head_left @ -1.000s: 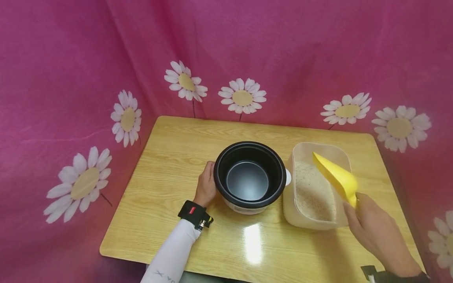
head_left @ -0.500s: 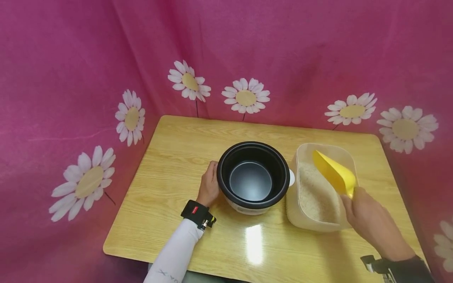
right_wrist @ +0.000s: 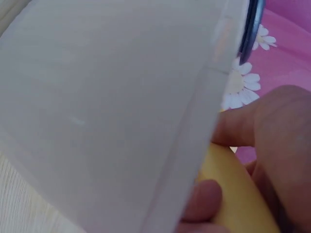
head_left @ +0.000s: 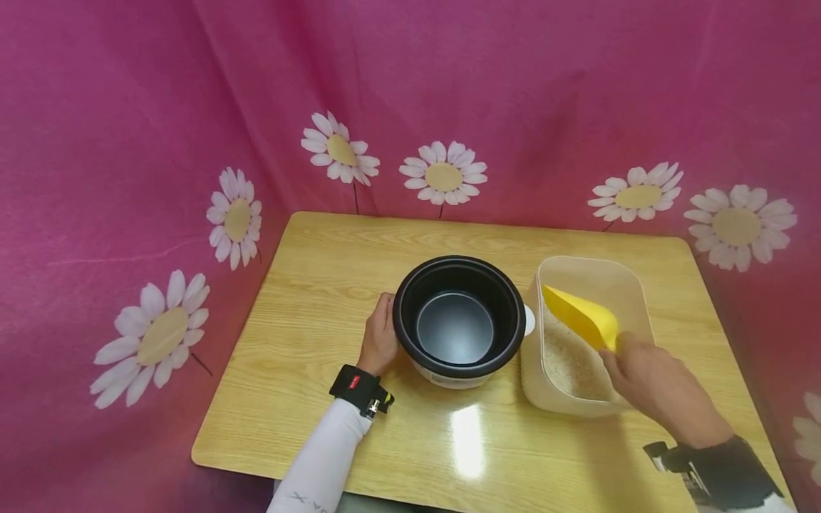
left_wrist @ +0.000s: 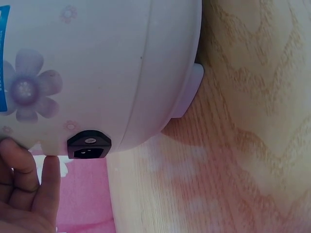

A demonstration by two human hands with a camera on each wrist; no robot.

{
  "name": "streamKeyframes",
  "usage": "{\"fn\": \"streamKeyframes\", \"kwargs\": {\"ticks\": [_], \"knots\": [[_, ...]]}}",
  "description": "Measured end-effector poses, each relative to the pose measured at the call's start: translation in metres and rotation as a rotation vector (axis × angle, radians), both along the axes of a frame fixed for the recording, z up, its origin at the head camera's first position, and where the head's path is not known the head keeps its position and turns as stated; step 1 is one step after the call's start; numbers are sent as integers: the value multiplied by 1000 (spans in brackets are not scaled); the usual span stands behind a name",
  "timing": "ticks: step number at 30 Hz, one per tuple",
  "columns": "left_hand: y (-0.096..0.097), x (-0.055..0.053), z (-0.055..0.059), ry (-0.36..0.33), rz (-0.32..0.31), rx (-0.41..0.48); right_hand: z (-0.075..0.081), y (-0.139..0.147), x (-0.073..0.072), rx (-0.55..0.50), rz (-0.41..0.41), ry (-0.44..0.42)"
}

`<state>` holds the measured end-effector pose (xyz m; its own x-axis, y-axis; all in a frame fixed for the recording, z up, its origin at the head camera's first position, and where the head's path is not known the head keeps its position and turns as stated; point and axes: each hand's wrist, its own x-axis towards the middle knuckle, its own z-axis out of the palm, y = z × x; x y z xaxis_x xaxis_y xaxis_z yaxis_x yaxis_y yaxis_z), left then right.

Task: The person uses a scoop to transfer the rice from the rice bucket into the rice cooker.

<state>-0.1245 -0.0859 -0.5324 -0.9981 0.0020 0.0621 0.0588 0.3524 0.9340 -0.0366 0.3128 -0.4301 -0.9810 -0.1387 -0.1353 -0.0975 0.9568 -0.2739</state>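
Observation:
My left hand [head_left: 378, 338] grips the left side of a rice cooker [head_left: 442, 381], which stands open with its dark inner pot [head_left: 455, 329] bare inside. In the left wrist view, the fingers [left_wrist: 48, 182] curl against the cooker's flower-printed white wall [left_wrist: 104, 73], beside a black power socket [left_wrist: 89, 148]. My right hand [head_left: 661, 385] holds a yellow scoop [head_left: 580, 313] by its handle over a translucent bin [head_left: 541, 392] of rice [head_left: 577, 363]. From the right wrist, the bin's wall [right_wrist: 107, 116] hides most of the scoop; part of its handle [right_wrist: 233, 189] shows between fingers and thumb.
Cooker and bin stand side by side on a wooden table [head_left: 333, 285], the cooker's white right handle [head_left: 529, 320] close to the bin. A pink flowered cloth [head_left: 513, 107] hangs behind the table and along both sides.
My right hand has moved left with the scoop, which now reaches toward the bin's left wall. The left hand has kept its hold on the cooker.

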Motion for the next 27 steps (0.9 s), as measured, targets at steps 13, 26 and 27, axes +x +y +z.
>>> {"fn": "streamKeyframes", "kwargs": {"ticks": [13,26,27], "knots": [[-1,0,-2,11,13,-10,-6,-2,-9,86,-90,-39],[-1,0,-2,6,5,4,-15,-5,-14,106,-56,6],[-1,0,-2,9,3,5,-15,-5,-15,105,-57,-10]]}}
